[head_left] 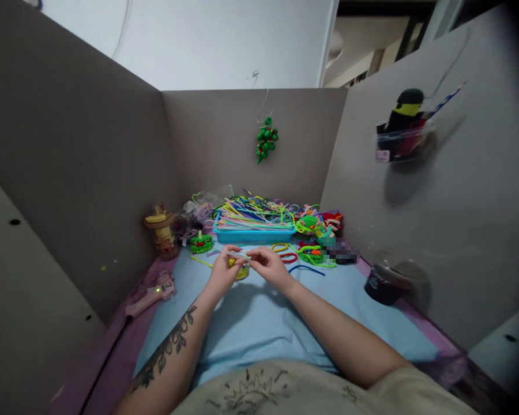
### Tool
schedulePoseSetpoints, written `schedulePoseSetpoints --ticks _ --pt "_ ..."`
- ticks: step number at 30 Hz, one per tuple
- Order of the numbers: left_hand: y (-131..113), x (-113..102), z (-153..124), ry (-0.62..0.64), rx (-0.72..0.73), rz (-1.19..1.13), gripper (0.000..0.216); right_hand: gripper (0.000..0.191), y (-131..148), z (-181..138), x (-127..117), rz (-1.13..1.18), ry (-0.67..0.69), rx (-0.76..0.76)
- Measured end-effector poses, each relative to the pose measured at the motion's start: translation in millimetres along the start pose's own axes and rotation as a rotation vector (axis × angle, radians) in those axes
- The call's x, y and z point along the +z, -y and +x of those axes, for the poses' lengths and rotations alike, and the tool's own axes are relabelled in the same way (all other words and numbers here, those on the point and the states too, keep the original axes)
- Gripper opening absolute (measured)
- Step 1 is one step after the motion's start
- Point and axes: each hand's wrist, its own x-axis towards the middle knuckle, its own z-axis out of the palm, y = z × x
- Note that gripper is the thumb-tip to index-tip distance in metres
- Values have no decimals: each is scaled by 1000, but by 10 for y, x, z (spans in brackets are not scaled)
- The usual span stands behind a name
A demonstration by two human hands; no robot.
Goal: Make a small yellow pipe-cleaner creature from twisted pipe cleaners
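My left hand (225, 271) and my right hand (270, 267) meet above the blue cloth, fingertips pinched close together. Between them runs a thin white strip (239, 255), gripped from both sides; its exact kind is too small to make out. Just behind and under my left fingers lies a yellow item (243, 271), partly hidden. Right of my hands are a red pipe cleaner loop (289, 257), a yellow loop (280, 247) and a bent dark blue pipe cleaner (307, 268). A green fuzzy figure (202, 242) stands to the left.
A blue tray (254, 236) heaped with pipe cleaners stands at the back. Fuzzy figures (309, 225) crowd its right side. A pink glue gun (151, 297) with a cord lies left, near a lidded cup (162, 235). A dark container (384, 283) stands right. Grey panels surround the table.
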Motion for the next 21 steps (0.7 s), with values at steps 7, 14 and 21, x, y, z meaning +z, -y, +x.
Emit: schedulePoseSetpoints --ticks 7,14,21 --pt "-109 -11 -7 44 66 195 9 15 2 5 -4 54 45 31" --pt "58 -23 31 66 47 186 19 13 40 6 -13 5 14 -52" --pt "62 -2 37 66 -40 99 26 22 -16 -34 -18 -196 -54 -219"
